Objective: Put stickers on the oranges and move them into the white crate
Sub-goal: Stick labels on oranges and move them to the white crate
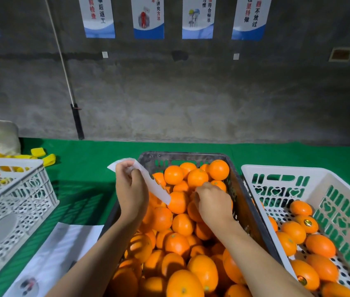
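— What did your left hand (131, 190) have just then?

— Your fingers (124, 168) were curled round a white sticker strip (148, 181), pinching its upper end. The strip ran from those fingers down and to the right, its lower end hanging over the oranges (180, 224) in the dark crate (182, 156).

— And your right hand (211, 202)?

— It was down among the oranges near the far end of the dark crate, knuckles up, its fingers bent toward the fruit. The fingertips were hidden behind the hand, so I could not tell whether you gripped an orange or only touched one. The strip's lower end hung just to the left of those fingers.

— Where was the white crate (277, 170)?

— To the right of your right fingers, touching the dark crate's side on the green tabletop (84, 168). Several oranges lay in it, and at least two stickered oranges (308, 223) showed a small gold label.

— Anything off to the left of your left fingers?

— Another white crate (19, 189), with yellow pieces (41, 155) behind it on the tabletop.
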The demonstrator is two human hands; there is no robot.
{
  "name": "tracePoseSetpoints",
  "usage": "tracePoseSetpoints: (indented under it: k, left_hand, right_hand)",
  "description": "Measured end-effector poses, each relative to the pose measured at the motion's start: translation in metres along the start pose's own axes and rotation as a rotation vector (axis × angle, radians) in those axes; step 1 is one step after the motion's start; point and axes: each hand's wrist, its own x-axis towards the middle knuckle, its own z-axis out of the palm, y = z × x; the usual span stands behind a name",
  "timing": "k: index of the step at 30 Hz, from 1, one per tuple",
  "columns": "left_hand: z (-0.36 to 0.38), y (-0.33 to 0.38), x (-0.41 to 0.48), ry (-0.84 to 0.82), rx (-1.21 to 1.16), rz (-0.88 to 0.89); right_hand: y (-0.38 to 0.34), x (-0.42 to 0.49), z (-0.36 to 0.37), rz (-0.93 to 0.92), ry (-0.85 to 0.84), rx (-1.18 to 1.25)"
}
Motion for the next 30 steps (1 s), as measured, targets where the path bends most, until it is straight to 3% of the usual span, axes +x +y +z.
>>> tracePoseSetpoints:
  k: [3, 12, 19, 26, 30]
  left_hand:
    - [0.0, 0.0, 0.0, -0.027, 0.0, -0.031]
    - [-0.002, 0.002, -0.002, -0.107, 0.007, -0.026]
    - [-0.001, -0.003, -0.003, -0.141, 0.035, -0.019]
    - [-0.001, -0.005, -0.005, -0.168, 0.069, 0.001]
    - [-0.001, -0.004, -0.005, -0.147, 0.06, 0.03]
  right_hand:
    - [0.0, -0.001, 0.001, -0.051, -0.167, -0.074]
    - [-0.004, -0.006, -0.005, -0.04, -0.286, -0.016]
    - [-0.011, -0.014, 0.01, -0.073, -0.503, -0.342]
    - [-0.006, -0.006, 0.019, 0.042, -0.364, -0.318]
    - [-0.006, -0.003, 0.017, 0.207, -0.103, 0.052]
